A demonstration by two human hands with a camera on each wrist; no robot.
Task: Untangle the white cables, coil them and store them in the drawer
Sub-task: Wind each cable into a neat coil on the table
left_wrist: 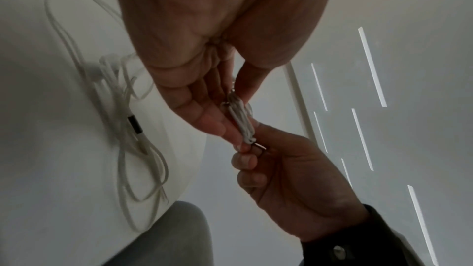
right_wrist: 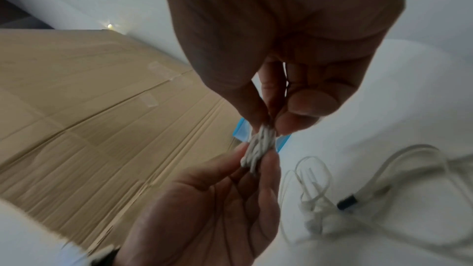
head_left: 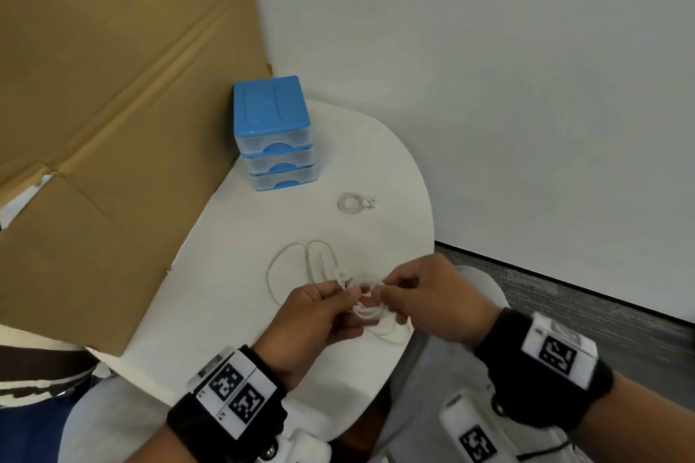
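Left hand (head_left: 319, 316) and right hand (head_left: 436, 297) pinch the cable bundle (head_left: 370, 306) between them.

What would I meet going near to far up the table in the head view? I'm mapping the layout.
The hands' cable bundle → loose white cable on the table → small coiled cable → blue drawer unit.
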